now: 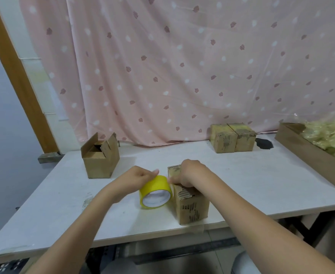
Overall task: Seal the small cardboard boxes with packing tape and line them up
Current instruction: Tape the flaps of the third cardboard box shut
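A small closed cardboard box [192, 206] stands near the table's front edge. My right hand [190, 173] lies on its top with fingers curled over the left edge, pinching the tape end there. My left hand [138, 177] grips a yellow roll of packing tape [155, 191] right beside the box's left side. Two taped boxes [233, 140] sit side by side at the back right. An open box [100, 157] with raised flaps stands at the back left.
A long cardboard tray [311, 157] holding crumpled clear plastic [330, 135] lies along the right edge of the white table [63, 194]. A pink patterned curtain [182, 66] hangs behind. A dark stain [264, 144] marks the table by the taped boxes.
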Demonstrator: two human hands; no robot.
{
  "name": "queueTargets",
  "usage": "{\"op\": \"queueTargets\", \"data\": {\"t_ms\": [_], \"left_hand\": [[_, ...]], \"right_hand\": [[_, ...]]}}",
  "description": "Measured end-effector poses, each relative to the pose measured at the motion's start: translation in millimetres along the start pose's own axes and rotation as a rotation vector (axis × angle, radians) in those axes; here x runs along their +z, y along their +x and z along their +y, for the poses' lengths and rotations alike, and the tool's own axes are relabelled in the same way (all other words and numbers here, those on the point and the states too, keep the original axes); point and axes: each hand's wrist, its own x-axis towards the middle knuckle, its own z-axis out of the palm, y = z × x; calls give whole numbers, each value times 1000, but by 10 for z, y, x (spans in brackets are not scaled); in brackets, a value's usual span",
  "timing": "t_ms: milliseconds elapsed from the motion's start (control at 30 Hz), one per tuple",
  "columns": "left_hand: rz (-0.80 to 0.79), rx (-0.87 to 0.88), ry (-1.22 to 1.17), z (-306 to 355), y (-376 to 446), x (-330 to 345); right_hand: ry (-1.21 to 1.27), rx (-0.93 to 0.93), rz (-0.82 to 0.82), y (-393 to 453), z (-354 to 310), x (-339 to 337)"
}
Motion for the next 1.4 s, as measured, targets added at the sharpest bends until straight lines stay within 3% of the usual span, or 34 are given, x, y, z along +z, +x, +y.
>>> {"op": "queueTargets", "data": {"t_ms": [133, 500, 633, 767, 967, 1167, 1400], "left_hand": [[-33, 88, 35, -78, -136, -96], [148, -21, 337, -106, -82, -173], [153, -30, 252, -217, -167, -160], [156, -16, 114, -184, -206, -211], [144, 25, 30, -112, -191, -299], [127, 5, 116, -18, -122, -245], [76, -32, 174, 152, 37, -221]], "right_hand": [[-33, 0, -15, 40, -49, -18], [182, 64, -17, -6, 125, -78], [273, 57, -11, 3, 177, -88], [606, 49, -66, 15, 248, -131], [896, 68, -120, 68, 463, -36], [1114, 91, -258, 155, 606, 152], [1073, 79, -203, 172, 714, 154]]}}
